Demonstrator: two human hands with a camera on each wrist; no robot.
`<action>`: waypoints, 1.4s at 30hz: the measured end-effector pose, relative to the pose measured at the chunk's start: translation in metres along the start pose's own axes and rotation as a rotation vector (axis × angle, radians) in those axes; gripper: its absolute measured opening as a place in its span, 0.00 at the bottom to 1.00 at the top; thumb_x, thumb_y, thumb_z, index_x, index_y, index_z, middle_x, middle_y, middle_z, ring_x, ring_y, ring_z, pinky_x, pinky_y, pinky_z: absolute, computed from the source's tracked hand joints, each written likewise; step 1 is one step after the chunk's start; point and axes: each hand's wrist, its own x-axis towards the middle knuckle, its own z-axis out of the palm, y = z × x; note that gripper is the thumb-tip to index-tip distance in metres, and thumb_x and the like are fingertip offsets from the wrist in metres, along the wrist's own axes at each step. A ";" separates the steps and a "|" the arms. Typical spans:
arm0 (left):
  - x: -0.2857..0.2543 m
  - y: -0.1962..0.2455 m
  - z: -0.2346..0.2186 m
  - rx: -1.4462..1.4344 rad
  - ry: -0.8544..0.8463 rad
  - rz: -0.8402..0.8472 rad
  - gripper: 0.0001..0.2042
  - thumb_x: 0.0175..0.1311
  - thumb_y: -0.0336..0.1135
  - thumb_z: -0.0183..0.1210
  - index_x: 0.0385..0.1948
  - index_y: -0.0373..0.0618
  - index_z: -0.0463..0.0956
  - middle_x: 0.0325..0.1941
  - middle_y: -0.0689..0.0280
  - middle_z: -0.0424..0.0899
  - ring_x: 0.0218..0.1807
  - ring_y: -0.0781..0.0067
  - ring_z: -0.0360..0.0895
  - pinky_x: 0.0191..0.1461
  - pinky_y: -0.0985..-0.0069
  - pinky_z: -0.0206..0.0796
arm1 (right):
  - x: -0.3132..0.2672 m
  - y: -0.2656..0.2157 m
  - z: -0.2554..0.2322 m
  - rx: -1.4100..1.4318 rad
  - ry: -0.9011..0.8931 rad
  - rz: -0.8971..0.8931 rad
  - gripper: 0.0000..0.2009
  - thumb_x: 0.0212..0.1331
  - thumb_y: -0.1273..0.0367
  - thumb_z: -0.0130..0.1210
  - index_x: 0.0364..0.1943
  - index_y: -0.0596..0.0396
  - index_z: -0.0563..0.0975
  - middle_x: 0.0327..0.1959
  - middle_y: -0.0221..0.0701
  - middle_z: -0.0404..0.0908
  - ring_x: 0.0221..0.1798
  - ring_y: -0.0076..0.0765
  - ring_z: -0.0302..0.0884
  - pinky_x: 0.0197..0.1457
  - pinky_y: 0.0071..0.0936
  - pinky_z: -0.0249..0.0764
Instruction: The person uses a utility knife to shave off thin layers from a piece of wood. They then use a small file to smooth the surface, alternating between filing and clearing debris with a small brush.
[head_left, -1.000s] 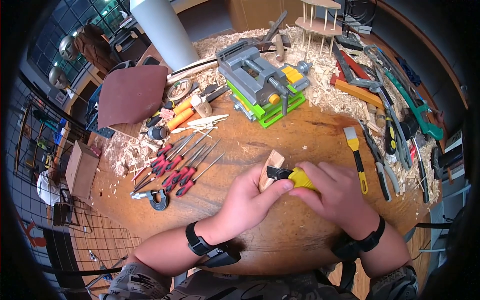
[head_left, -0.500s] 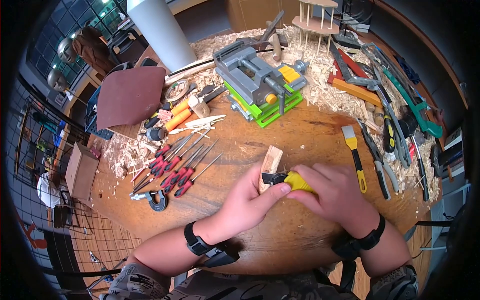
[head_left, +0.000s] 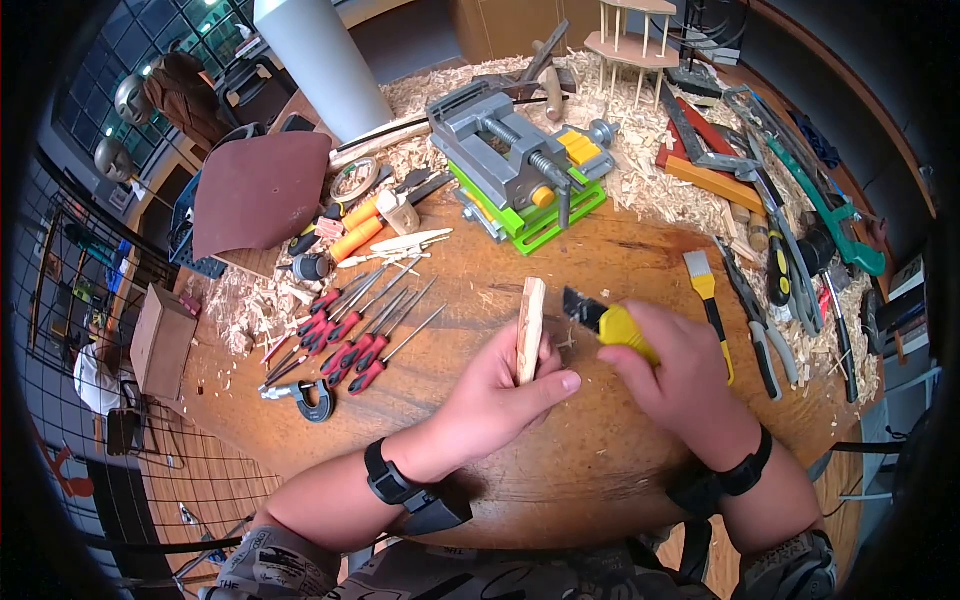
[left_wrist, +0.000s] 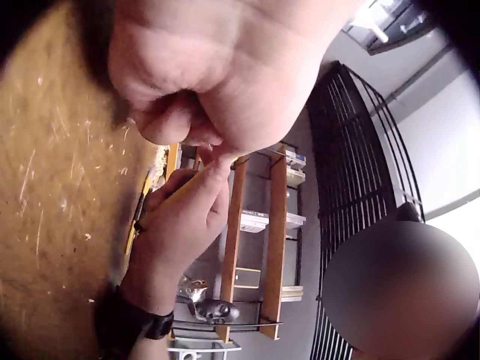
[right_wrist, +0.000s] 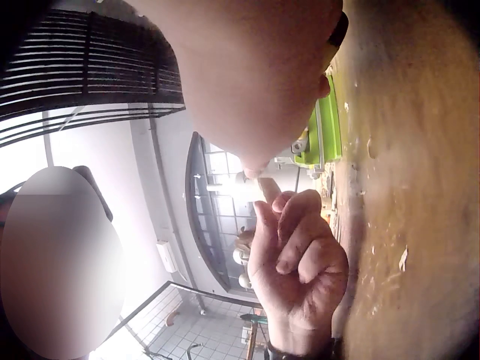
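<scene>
In the head view my left hand (head_left: 490, 400) grips a short pale strip of wood (head_left: 531, 320) that stands up out of the fist. The thumb points to the right, off the wood. My right hand (head_left: 680, 375) holds a yellow utility knife (head_left: 623, 335), its dark blade (head_left: 575, 306) pointing up and left. A small gap shows between the blade and the wood. The right wrist view shows the curled fingers of the left hand (right_wrist: 304, 255) with the wood's tip (right_wrist: 267, 186) above them. In the left wrist view the knife is mostly hidden behind the hands.
A grey and green vise (head_left: 520, 165) stands at the back among wood shavings. Red-handled files (head_left: 350, 345) and a micrometer (head_left: 310, 400) lie to the left. On the right are a yellow-handled scraper (head_left: 705, 290), pliers (head_left: 755, 330) and a green saw (head_left: 850, 240).
The knife blade has come away from the wood, moving up and right with the right hand. The wood strip has turned more upright, and the left thumb no longer meets the knife.
</scene>
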 end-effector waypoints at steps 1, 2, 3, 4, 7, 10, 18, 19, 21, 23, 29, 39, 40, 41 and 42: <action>0.000 0.005 0.002 -0.178 -0.031 -0.110 0.13 0.68 0.25 0.61 0.37 0.50 0.62 0.28 0.76 0.67 0.23 0.88 0.63 0.23 0.84 0.56 | 0.001 0.002 -0.001 0.030 0.007 0.042 0.19 0.58 0.60 0.68 0.46 0.59 0.78 0.35 0.45 0.84 0.35 0.52 0.84 0.38 0.41 0.80; 0.000 0.005 0.002 -0.177 -0.031 -0.110 0.13 0.68 0.25 0.61 0.37 0.50 0.62 0.28 0.76 0.67 0.23 0.88 0.63 0.23 0.84 0.56 | 0.001 0.004 -0.001 0.031 0.008 0.042 0.19 0.58 0.60 0.68 0.46 0.59 0.78 0.35 0.45 0.84 0.35 0.52 0.84 0.38 0.41 0.80; 0.000 0.005 0.002 -0.305 -0.045 -0.139 0.14 0.68 0.23 0.61 0.38 0.51 0.62 0.27 0.75 0.67 0.20 0.87 0.63 0.20 0.84 0.54 | 0.002 0.005 -0.001 0.036 0.010 0.016 0.19 0.57 0.60 0.68 0.46 0.59 0.79 0.35 0.44 0.84 0.35 0.51 0.84 0.38 0.41 0.79; 0.000 0.005 0.001 -0.432 -0.060 -0.170 0.15 0.67 0.22 0.61 0.39 0.51 0.61 0.27 0.74 0.67 0.18 0.87 0.63 0.18 0.84 0.51 | 0.002 0.006 -0.002 0.042 0.013 -0.008 0.20 0.57 0.59 0.68 0.46 0.58 0.79 0.35 0.43 0.84 0.35 0.50 0.85 0.37 0.41 0.79; -0.001 0.003 -0.004 -0.409 -0.112 -0.185 0.15 0.67 0.21 0.61 0.42 0.51 0.62 0.27 0.74 0.68 0.19 0.87 0.63 0.19 0.85 0.51 | 0.000 0.006 -0.004 -0.013 -0.127 -0.075 0.20 0.58 0.56 0.66 0.46 0.55 0.79 0.34 0.40 0.85 0.34 0.48 0.85 0.35 0.39 0.78; -0.002 0.007 -0.002 -0.294 -0.127 -0.190 0.16 0.67 0.21 0.61 0.46 0.51 0.62 0.28 0.73 0.70 0.18 0.87 0.63 0.19 0.85 0.51 | 0.002 0.003 -0.003 -0.009 -0.176 -0.175 0.20 0.58 0.53 0.65 0.46 0.52 0.79 0.34 0.38 0.85 0.33 0.46 0.84 0.33 0.37 0.78; -0.005 0.002 0.002 -0.187 -0.159 -0.185 0.16 0.71 0.27 0.59 0.50 0.51 0.59 0.29 0.73 0.70 0.20 0.88 0.64 0.22 0.85 0.53 | 0.004 -0.002 -0.005 0.014 -0.278 -0.186 0.17 0.58 0.54 0.64 0.42 0.49 0.78 0.25 0.33 0.79 0.26 0.43 0.81 0.29 0.38 0.75; -0.006 0.001 0.002 -0.186 -0.167 -0.172 0.15 0.72 0.29 0.58 0.50 0.51 0.59 0.29 0.73 0.70 0.20 0.88 0.64 0.22 0.85 0.53 | 0.004 -0.002 -0.005 0.029 -0.267 -0.187 0.16 0.59 0.55 0.64 0.41 0.49 0.78 0.24 0.32 0.78 0.25 0.43 0.80 0.28 0.38 0.75; -0.005 0.000 0.003 -0.131 -0.145 -0.164 0.15 0.72 0.30 0.59 0.50 0.51 0.59 0.29 0.73 0.69 0.20 0.88 0.64 0.22 0.85 0.54 | 0.005 -0.002 -0.008 0.031 -0.280 -0.185 0.15 0.59 0.55 0.64 0.40 0.49 0.77 0.24 0.32 0.78 0.25 0.43 0.80 0.28 0.38 0.75; -0.005 -0.002 0.003 -0.076 -0.123 -0.156 0.15 0.72 0.31 0.59 0.50 0.51 0.59 0.29 0.73 0.69 0.20 0.88 0.64 0.22 0.85 0.54 | 0.006 -0.002 -0.009 0.033 -0.293 -0.183 0.15 0.59 0.55 0.63 0.39 0.49 0.77 0.24 0.33 0.78 0.25 0.43 0.80 0.28 0.38 0.74; -0.007 0.000 0.001 0.015 -0.119 -0.178 0.15 0.72 0.34 0.60 0.49 0.49 0.60 0.31 0.74 0.69 0.26 0.89 0.65 0.27 0.85 0.58 | 0.006 -0.001 -0.010 -0.002 -0.338 -0.196 0.15 0.60 0.54 0.63 0.40 0.48 0.77 0.24 0.32 0.78 0.26 0.44 0.81 0.28 0.38 0.74; -0.004 -0.006 0.004 0.274 0.035 0.037 0.12 0.72 0.37 0.61 0.46 0.43 0.68 0.35 0.77 0.69 0.38 0.89 0.63 0.42 0.85 0.61 | 0.003 -0.007 -0.004 -0.154 -0.173 -0.233 0.18 0.59 0.53 0.63 0.44 0.51 0.78 0.25 0.30 0.77 0.24 0.38 0.80 0.27 0.35 0.74; -0.003 -0.007 0.004 0.277 0.047 0.032 0.12 0.72 0.37 0.61 0.45 0.43 0.69 0.34 0.77 0.70 0.38 0.89 0.64 0.42 0.85 0.62 | 0.003 -0.009 -0.003 -0.171 -0.161 -0.234 0.19 0.59 0.53 0.63 0.44 0.52 0.78 0.25 0.30 0.77 0.24 0.37 0.80 0.26 0.35 0.74; -0.003 -0.006 0.004 0.277 0.048 0.033 0.12 0.72 0.37 0.61 0.45 0.43 0.69 0.34 0.77 0.70 0.38 0.89 0.64 0.42 0.85 0.62 | 0.003 -0.010 -0.003 -0.171 -0.161 -0.236 0.19 0.59 0.53 0.63 0.44 0.52 0.78 0.25 0.30 0.77 0.24 0.37 0.80 0.26 0.35 0.74; -0.003 -0.004 0.005 0.286 0.064 0.034 0.11 0.72 0.37 0.61 0.45 0.43 0.70 0.34 0.77 0.70 0.37 0.89 0.64 0.41 0.84 0.61 | 0.003 -0.011 -0.002 -0.183 -0.160 -0.226 0.19 0.59 0.53 0.63 0.44 0.52 0.78 0.25 0.30 0.77 0.24 0.37 0.80 0.26 0.34 0.74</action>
